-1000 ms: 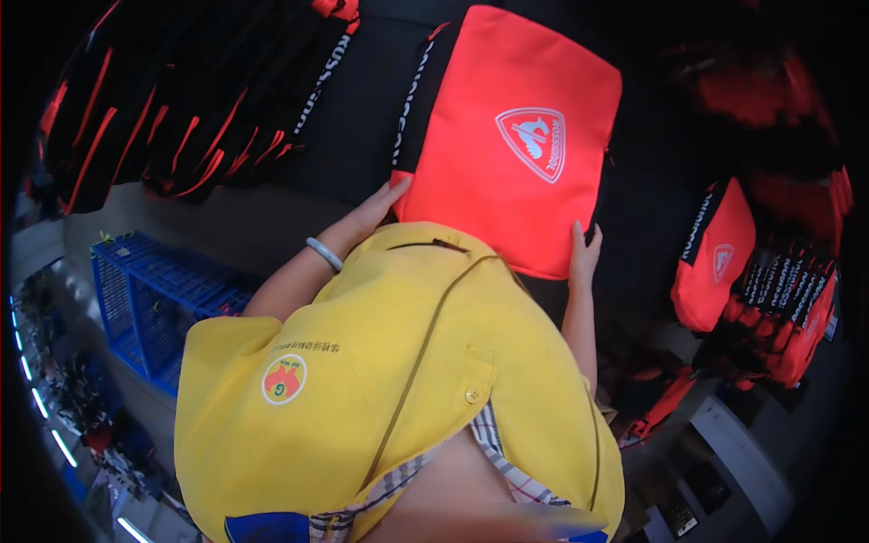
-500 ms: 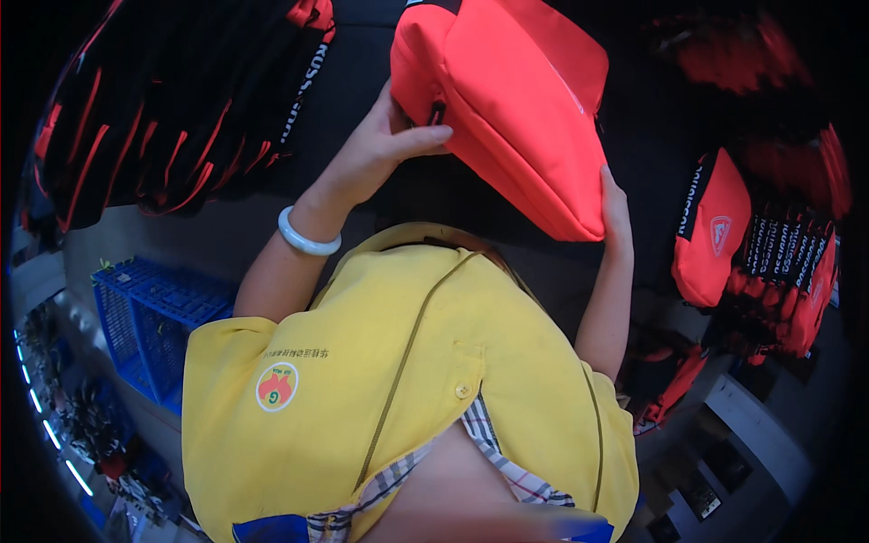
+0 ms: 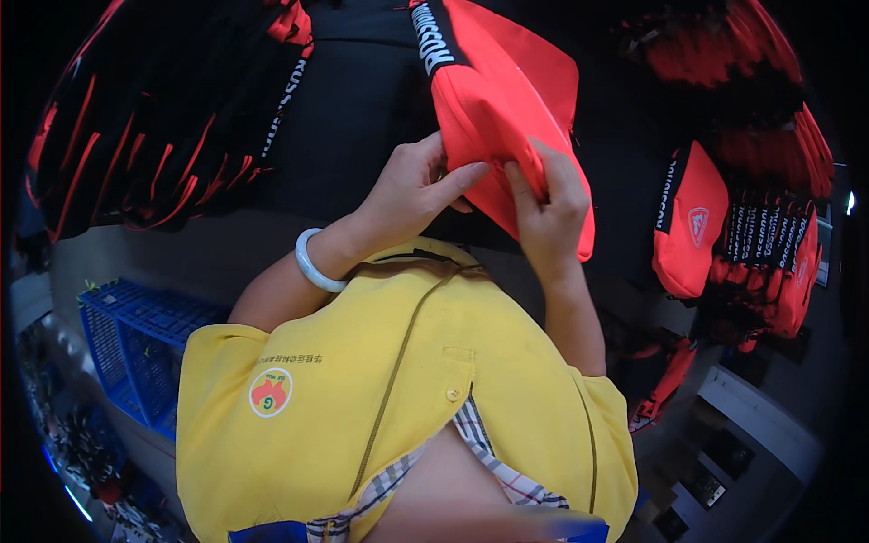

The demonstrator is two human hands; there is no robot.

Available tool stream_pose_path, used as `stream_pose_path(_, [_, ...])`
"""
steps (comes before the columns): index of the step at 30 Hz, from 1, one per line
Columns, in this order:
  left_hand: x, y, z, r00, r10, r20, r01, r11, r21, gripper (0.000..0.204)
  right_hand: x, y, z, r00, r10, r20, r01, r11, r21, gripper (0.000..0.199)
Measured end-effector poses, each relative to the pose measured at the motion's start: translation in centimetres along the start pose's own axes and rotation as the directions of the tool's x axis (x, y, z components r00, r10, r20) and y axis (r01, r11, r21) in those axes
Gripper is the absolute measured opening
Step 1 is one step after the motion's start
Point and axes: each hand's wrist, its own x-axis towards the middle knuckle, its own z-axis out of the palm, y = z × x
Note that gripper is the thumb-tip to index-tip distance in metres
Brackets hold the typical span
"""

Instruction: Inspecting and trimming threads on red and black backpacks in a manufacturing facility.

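Observation:
A bright red fabric bag (image 3: 480, 104) with a black band of white lettering at its upper left end is held up in front of me, over the dark work surface. My left hand (image 3: 412, 185) is closed on its near left edge, with the thumb pressing on the red cloth. My right hand (image 3: 550, 204) pinches the cloth on the near right part, its fingers folded over the fabric. Both thumbs lie close together on the bag's near side. Some fingertips are hidden behind the cloth.
Black bags with red trim (image 3: 154, 136) lie in a row at the left. On the right are one red bag (image 3: 695, 222) and a row of similar red bags (image 3: 769, 262), with more red fabric (image 3: 724, 54) farther back. A blue plastic crate (image 3: 136, 348) stands low at the left.
The bag has tilted and shifted, so its lettered black band shows more. My right hand has moved from its right end inward onto the cloth, and my left hand has moved nearer to it.

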Motion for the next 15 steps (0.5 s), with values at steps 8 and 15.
stream_pose_path(8, [-1.1, 0.5, 0.2, 0.999, -0.019, 0.042, -0.008, 0.825, 0.565, 0.029, -0.9, 1.9, -0.9, 0.953, 0.190, 0.238, -0.248, 0.937, 0.246, 0.018])
stream_pose_path(15, [-2.0, -0.5, 0.9, 0.992, 0.080, -0.093, -0.036, 0.913, 0.406, 0.031, -1.1, 1.8, -0.1, 0.937, 0.083, 0.339, -0.182, 0.945, 0.272, 0.026])
